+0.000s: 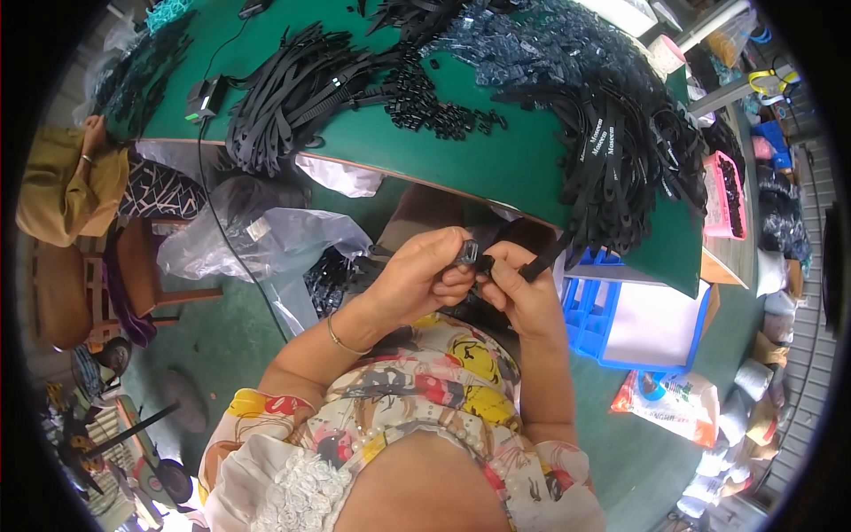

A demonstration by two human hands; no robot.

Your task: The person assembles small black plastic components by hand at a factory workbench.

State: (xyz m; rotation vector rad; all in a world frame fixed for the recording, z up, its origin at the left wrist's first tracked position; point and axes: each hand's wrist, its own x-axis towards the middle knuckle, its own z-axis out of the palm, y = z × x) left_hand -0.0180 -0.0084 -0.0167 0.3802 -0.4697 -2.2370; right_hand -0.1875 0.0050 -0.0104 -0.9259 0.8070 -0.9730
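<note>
My left hand is closed around a small dark plastic buckle, held up between thumb and fingers in front of my chest. Close beside it, my right hand pinches the end of a black webbing strap. The strap runs up to the right toward the table edge. A small black piece sits between the two hands; whether it is inside the buckle I cannot tell. Over the table's right corner hangs a thick bundle of black straps with white print.
On the green table lie another strap bundle, small black parts and a heap of dark translucent buckles. A blue crate stands below right. Plastic bags lie left. Another person's hand shows far left.
</note>
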